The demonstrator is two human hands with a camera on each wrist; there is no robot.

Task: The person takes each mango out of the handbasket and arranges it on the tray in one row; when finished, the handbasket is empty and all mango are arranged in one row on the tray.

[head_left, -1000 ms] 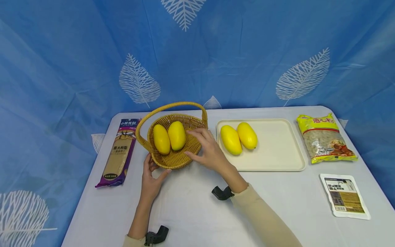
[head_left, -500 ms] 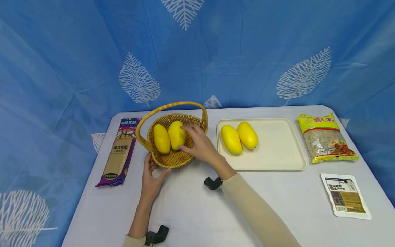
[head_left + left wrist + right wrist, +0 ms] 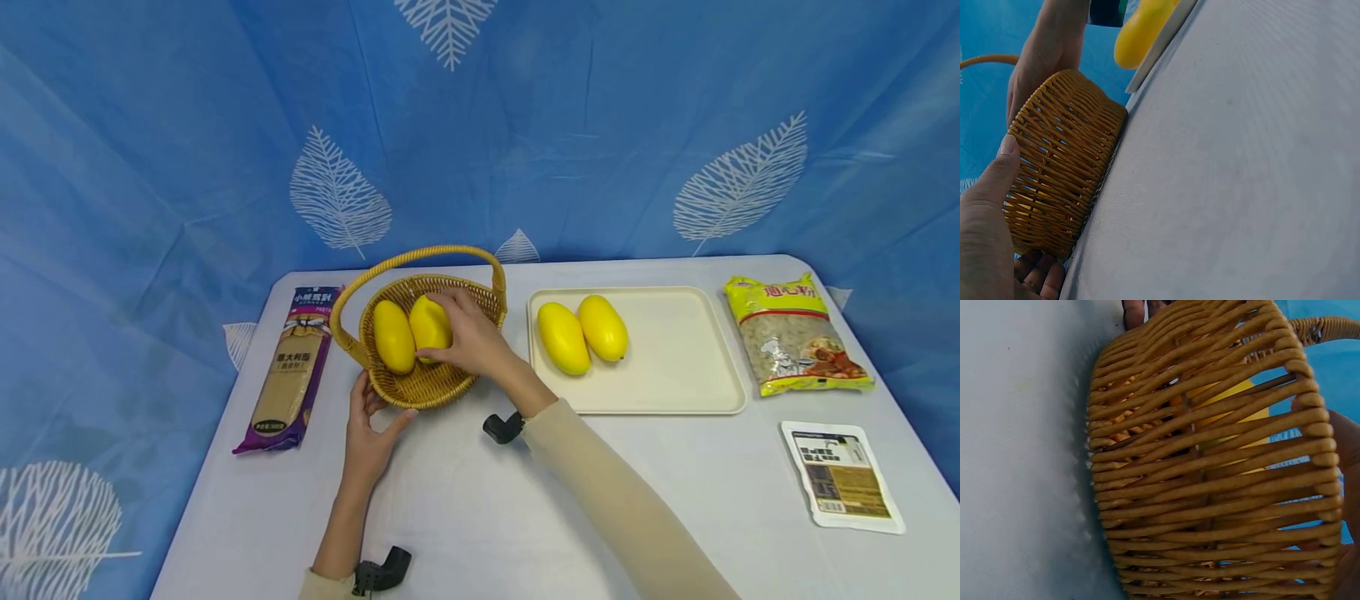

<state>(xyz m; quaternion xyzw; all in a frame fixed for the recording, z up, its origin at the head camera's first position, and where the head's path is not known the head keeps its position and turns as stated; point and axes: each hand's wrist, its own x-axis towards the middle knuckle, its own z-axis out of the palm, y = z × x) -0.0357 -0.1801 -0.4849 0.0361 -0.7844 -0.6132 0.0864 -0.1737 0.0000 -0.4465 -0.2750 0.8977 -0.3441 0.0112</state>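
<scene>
Two yellow mangoes lie side by side in a brown wicker basket [image 3: 423,390] with an arched handle. My right hand [image 3: 474,336] reaches over the basket's near right rim and grips the right-hand mango [image 3: 429,323], thumb on its near end and fingers over its far side. The left-hand mango [image 3: 393,337] rests untouched beside it. My left hand [image 3: 369,446] holds the basket at its near left side. In the left wrist view the thumb [image 3: 999,165] presses near the rim and the fingertips [image 3: 1044,275] curl low against the woven wall. In the right wrist view the weave hides most of the mango.
Right of the basket, a cream tray [image 3: 675,358] carries two more mangoes [image 3: 564,339] at its left end. A purple pasta packet [image 3: 288,375] lies left of the basket. A yellow macaroni bag [image 3: 795,337] and a white-edged flat packet [image 3: 842,477] lie at the far right.
My right hand has moved left, deeper over the basket, from a spread pose beside the right-hand mango to gripping it. The left hand and basket have stayed in place.
</scene>
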